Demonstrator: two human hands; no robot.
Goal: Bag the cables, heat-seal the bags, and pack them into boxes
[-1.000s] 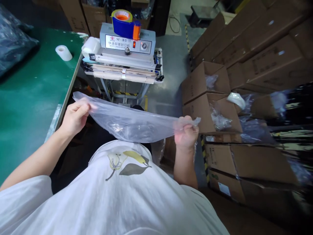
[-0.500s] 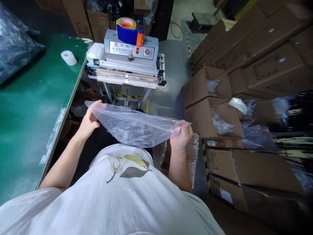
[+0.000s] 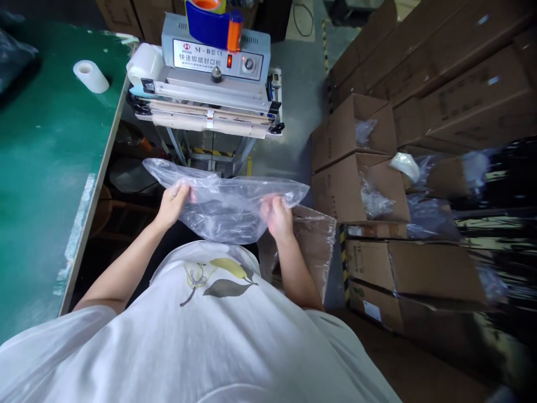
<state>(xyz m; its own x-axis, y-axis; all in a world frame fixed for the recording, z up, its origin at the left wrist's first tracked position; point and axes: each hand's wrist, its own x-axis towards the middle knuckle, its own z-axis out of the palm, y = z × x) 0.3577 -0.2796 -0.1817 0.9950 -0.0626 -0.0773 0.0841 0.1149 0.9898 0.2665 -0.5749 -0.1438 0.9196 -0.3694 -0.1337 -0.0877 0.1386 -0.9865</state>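
Observation:
A large clear plastic bag (image 3: 224, 215) hangs in front of my waist, its upper edge spread sideways between my hands. My left hand (image 3: 174, 202) grips that edge with the thumb on the near side and the fingers behind the film. On the other side my right hand (image 3: 277, 217) pinches the bag the same way, some fingers showing through the plastic. Corners of the bag stick out past both hands. What the lower part of the bag contains, if anything, I cannot make out. Another clear plastic sheet or bag (image 3: 312, 240) hangs beside my right forearm.
Ahead stands a foot-pedal sealing machine (image 3: 216, 84) with a blue tape dispenser (image 3: 210, 25) on top. A green table (image 3: 42, 184) at left bears a white roll (image 3: 91, 76). Cardboard boxes (image 3: 373, 184), some holding plastic, line the right side.
Both hands have moved inward along the bag's edge, closer together. The bag's corners now extend beyond them. The view has shifted slightly, so the machine sits higher.

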